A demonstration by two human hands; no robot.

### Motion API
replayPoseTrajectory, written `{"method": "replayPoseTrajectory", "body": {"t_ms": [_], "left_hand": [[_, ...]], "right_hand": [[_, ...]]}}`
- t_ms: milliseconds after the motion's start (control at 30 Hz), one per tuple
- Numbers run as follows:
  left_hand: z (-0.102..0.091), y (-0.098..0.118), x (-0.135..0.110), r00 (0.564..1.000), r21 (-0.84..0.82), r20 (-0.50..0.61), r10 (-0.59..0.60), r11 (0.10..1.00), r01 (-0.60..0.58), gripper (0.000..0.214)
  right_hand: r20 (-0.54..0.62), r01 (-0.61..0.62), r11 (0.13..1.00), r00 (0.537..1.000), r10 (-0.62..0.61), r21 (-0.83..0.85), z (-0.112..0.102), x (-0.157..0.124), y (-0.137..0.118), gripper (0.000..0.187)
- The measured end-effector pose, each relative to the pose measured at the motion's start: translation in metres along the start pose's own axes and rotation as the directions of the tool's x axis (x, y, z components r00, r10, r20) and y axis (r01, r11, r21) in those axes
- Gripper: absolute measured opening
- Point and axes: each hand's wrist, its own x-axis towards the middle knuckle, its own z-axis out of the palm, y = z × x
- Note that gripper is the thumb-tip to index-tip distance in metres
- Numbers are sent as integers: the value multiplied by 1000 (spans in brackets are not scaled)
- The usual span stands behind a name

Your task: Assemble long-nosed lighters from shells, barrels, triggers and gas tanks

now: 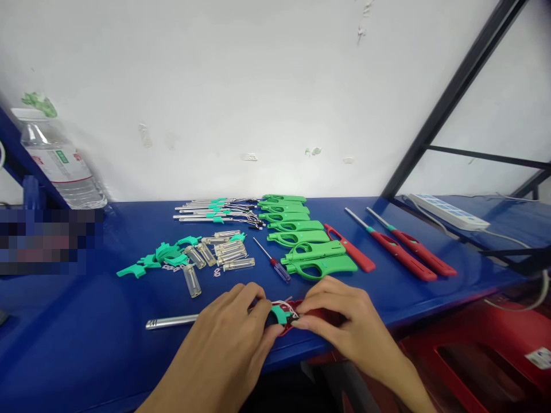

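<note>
A red lighter handle shell lies open near the table's front edge, its metal tube pointing left. My left hand is closed over the tube end of this gas lighter, thumb and fingers by the green trigger. With thumb and fingertips, my right hand pinches a small black part with white wires at the shell. Part of the shell is hidden beneath both hands. Just beyond them lie a screwdriver and several clear fuel tanks.
Loose green triggers lie at left, behind them metal tubes with wires. Green handle shells form a column, beside a red shell and two red lighters. A water bottle, power strip and red stool flank them.
</note>
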Motion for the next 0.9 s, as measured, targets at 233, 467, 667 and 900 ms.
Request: {"method": "replayPoseTrajectory", "body": {"t_ms": [233, 467, 667, 900], "left_hand": [[6, -5, -3, 999, 30, -15, 29, 999, -29, 27], [3, -3, -1, 999, 63, -39, 11, 998, -9, 20], [-5, -1, 2, 997, 117, 78, 16, 993, -26, 23], [-4, -1, 0, 997, 87, 74, 11, 996, -17, 24]], "right_hand": [[-26, 23, 999, 999, -24, -39, 8, -3, -11, 6], [-63, 8, 1000, 998, -8, -1, 12, -5, -12, 7], [-4, -24, 1000, 1000, 24, -13, 9, -4, -12, 12], [10, -5, 996, 1000, 6, -90, 8, -5, -12, 16]]}}
